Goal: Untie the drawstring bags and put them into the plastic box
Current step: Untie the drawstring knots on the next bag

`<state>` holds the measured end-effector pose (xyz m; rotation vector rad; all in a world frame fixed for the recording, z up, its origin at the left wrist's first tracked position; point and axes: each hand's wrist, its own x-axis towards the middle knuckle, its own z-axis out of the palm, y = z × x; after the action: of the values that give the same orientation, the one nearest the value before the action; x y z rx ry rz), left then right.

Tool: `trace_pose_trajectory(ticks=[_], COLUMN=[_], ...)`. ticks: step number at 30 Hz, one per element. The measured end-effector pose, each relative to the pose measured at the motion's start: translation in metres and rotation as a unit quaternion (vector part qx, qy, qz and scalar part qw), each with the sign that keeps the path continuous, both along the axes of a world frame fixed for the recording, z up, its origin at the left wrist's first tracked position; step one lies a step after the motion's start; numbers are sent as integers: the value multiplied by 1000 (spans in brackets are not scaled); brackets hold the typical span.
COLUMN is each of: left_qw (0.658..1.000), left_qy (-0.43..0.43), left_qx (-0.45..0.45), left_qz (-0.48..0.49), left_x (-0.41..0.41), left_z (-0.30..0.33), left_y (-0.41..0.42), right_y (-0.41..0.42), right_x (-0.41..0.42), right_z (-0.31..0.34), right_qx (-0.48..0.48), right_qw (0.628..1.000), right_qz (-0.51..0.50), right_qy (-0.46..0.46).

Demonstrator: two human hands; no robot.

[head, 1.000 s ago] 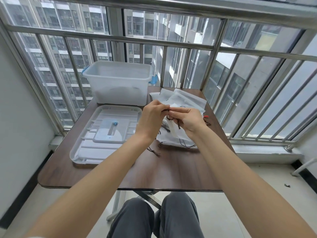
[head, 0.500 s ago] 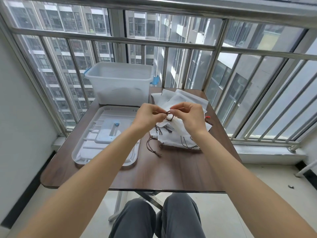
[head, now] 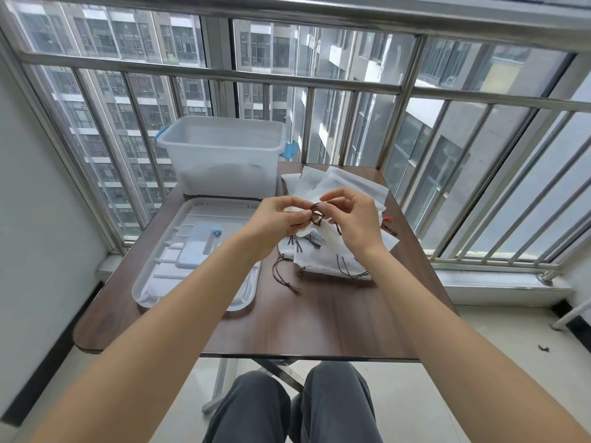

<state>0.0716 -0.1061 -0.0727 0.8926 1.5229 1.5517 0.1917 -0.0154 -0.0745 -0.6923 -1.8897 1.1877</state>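
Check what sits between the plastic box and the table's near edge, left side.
Head view: the clear lid lies flat on the table, just in front of the plastic box; bare wood follows to the edge.

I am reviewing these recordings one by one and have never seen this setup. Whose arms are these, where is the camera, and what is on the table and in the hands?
There is no machine here: a person does the task bare-handed, and one wide-angle camera on their head looks down at the arms. On the dark wooden table stand a translucent plastic box, open, and beside it its flat translucent lid. To the right lies a pile of white drawstring bags with dark brown cords. The left hand and the right hand are raised over the pile, and each pinches the looped brown cord of one bag, apparently working at its knot. Whether any bags are in the box already cannot be told.
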Motion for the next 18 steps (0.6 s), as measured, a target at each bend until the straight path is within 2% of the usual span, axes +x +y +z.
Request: trace_pose_trajectory(ticks=[5, 10, 14, 18], left_qw=[999, 992, 988, 986], left_qy=[11, 15, -33, -79], left_qx=[-38, -110, -132, -129], left_qz=[-25, -62, -71, -74], left_x=[-4, -2, 0, -2], left_z=[3, 11, 14, 15], left_y=[0, -1, 0, 2], right_y=[0, -1, -1, -1], right_x=[-1, -3, -2, -1], right_z=[-5, -7, -7, -6], right_qx=[12, 92, 177, 192], right_qw=[1000, 995, 981, 978], right_qz=[6, 10, 23, 22], right_qy=[-8, -32, -74, -80])
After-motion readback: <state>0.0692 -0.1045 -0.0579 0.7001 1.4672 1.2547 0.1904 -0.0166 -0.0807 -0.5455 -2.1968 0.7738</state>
